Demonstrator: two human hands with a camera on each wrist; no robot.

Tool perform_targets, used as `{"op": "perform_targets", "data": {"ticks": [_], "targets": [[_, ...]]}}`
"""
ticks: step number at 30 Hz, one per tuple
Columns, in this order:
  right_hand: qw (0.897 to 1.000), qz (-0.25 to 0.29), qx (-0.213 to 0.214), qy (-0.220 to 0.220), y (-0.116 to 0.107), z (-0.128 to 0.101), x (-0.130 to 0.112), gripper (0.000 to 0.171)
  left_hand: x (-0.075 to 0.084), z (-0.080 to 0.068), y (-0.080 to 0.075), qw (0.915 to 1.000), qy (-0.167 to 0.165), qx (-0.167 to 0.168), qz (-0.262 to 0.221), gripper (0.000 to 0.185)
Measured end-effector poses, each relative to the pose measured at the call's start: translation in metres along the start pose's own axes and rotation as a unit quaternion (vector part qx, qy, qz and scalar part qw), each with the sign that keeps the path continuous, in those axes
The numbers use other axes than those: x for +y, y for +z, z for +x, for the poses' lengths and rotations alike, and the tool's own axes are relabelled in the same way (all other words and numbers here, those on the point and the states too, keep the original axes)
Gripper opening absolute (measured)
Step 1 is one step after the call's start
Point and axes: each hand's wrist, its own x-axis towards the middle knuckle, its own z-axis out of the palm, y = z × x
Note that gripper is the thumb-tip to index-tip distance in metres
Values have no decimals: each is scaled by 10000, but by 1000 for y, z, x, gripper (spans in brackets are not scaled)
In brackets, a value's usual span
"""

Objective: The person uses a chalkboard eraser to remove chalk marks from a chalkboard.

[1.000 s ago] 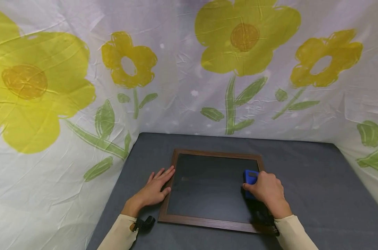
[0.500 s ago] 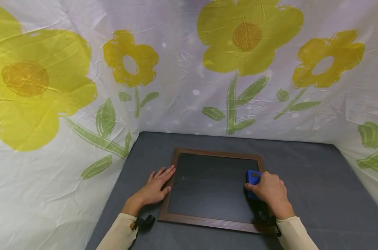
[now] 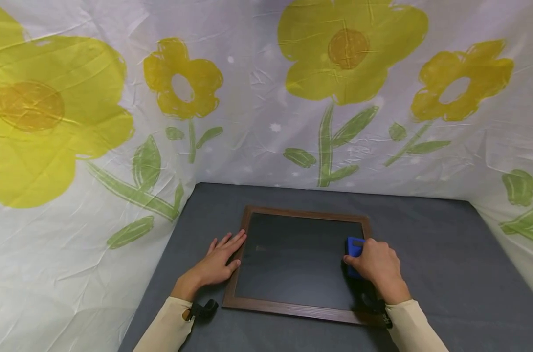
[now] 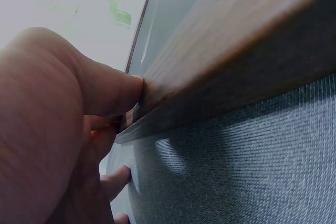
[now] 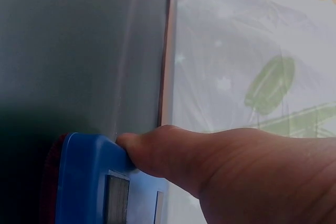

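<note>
Far left we have the white backdrop [image 3: 59,283] with yellow flowers, which also runs behind the dark grey tabletop [image 3: 451,274]. Left hand [image 3: 214,264] next: fingers spread, thumb and index on the left rail of the wooden frame [image 3: 288,309], other fingers over the cloth; pale sleeve [image 3: 166,325] and black strap [image 3: 204,310] behind it. Then the blackboard [image 3: 293,264], flat inside the frame, with a faint pale mark [image 3: 260,248] near its left side. Blue eraser [image 3: 353,248] is on the board's right part, just inside the right rail. Right hand [image 3: 378,266] grips it, thumb on its left side, and blocks our view of the eraser's right half plus a stretch of rail. Shadow darkens the frame's lower right corner for us. Far right, more tabletop and leaf-printed backdrop
</note>
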Motion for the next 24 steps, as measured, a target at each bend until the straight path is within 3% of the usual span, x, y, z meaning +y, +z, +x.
{"op": "perform_targets", "data": {"ticks": [13,24], "targets": [[10000,-25,-5,-12,2,2,-7,69,-1,0,1,10000,-35,21,-13,73],[9997,26,50,-247,8,1,-28,70,0,1,1,10000,-48,-29,-25,74]]}}
